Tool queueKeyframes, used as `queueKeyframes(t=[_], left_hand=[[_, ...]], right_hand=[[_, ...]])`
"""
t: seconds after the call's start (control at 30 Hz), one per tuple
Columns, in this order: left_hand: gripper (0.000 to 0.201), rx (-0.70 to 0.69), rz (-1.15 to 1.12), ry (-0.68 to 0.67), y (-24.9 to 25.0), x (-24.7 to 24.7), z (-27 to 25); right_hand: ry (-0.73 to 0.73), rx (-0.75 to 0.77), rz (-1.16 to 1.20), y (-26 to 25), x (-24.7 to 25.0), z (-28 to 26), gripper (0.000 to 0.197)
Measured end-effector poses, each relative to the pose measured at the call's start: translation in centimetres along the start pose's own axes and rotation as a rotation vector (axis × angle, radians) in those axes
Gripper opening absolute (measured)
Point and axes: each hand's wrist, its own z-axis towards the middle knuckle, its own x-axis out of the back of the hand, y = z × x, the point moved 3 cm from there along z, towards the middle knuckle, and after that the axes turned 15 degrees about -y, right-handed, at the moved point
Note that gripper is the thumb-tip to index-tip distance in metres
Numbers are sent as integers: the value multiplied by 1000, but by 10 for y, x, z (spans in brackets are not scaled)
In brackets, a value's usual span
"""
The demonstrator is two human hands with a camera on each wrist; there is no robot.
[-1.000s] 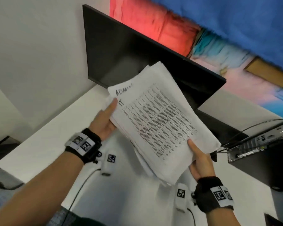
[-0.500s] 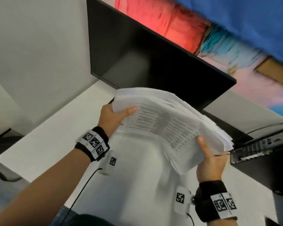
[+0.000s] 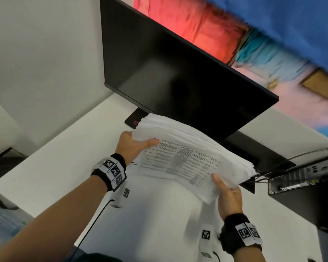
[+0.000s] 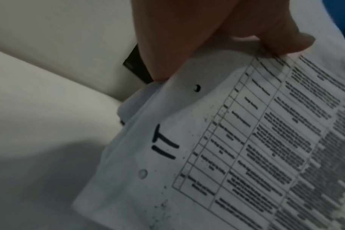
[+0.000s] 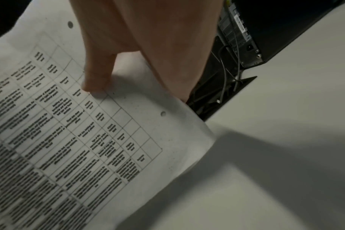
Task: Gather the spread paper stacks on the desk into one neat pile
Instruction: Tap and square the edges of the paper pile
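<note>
You have the whole paper stack (image 3: pixel 187 154) gathered between your two hands, held above the white desk (image 3: pixel 51 167) just in front of the dark monitor (image 3: pixel 174 76), so take the monitor as your reference. Your left hand (image 3: pixel 130 146) grips the end of the stack nearest the monitor's left lower corner: its thumb (image 4: pixel 286 42) lies pressed on the top sheet while the rest of the fingers go under the pile, out of sight. Your right hand (image 3: pixel 229 197) pinches the opposite end, below the monitor's right half, with its thumb (image 5: pixel 98 73) flat on the printed table of the top sheet and the fingers curled beneath. The top page carries a ruled table of dense text, punched holes along both short margins, and the handwritten letters "IT" near your left thumb. The sheets are not squared: their edges fan out in steps along the side facing the monitor, and a lower corner droops towards the desk near your right wrist. From the head view you cannot tell whether any part of the pile touches the desk. The monitor's stand foot (image 3: pixel 133 119) shows just beyond the stack's far left corner. To the right of the monitor sits a black computer case (image 3: pixel 301 188) with its ports facing you, and cables (image 5: pixel 226 65) run down into a slot in the desk just past your right hand. Both wrists wear black bands with printed marker tags.
</note>
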Motion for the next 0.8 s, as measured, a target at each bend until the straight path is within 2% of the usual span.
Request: queueKeyframes(t=[0.07,0.13,0.17,0.23,0.33,0.43,0.5,0.53,0.6,0.73,0.8], left_hand=[[19,-141,-18,-15,23,-1,-4],[29,-261,-25,-26,37,1,-5],[32,-279,-22,-29,38,1,-4],[33,-244,-29,-28,29,-5,0],[26,-172,-88,64,10,-15,3],[16,-203,-124,100,6,-18,-3],[21,-215,-96,124,3,-11,-6],[30,-211,-77,132,-1,-6,-5],[38,-150,-53,109,-7,2,-2],[21,7,-45,-14,-21,-3,4],[17,41,-72,-9,-25,-10,5]], right_hand=[[6,100,75,-18,11,-1,36],[25,158,145,-31,19,-2,35],[34,151,137,-33,19,-1,30],[27,107,57,-27,9,1,27],[-1,73,-17,-15,-16,-1,32],[60,89,-9,-8,-20,-5,56],[116,91,-24,-2,-11,-6,68],[132,66,-46,2,-7,-6,67],[158,-4,-103,11,4,-1,48],[206,-138,-215,18,12,10,17],[200,-158,-222,16,7,13,19]])
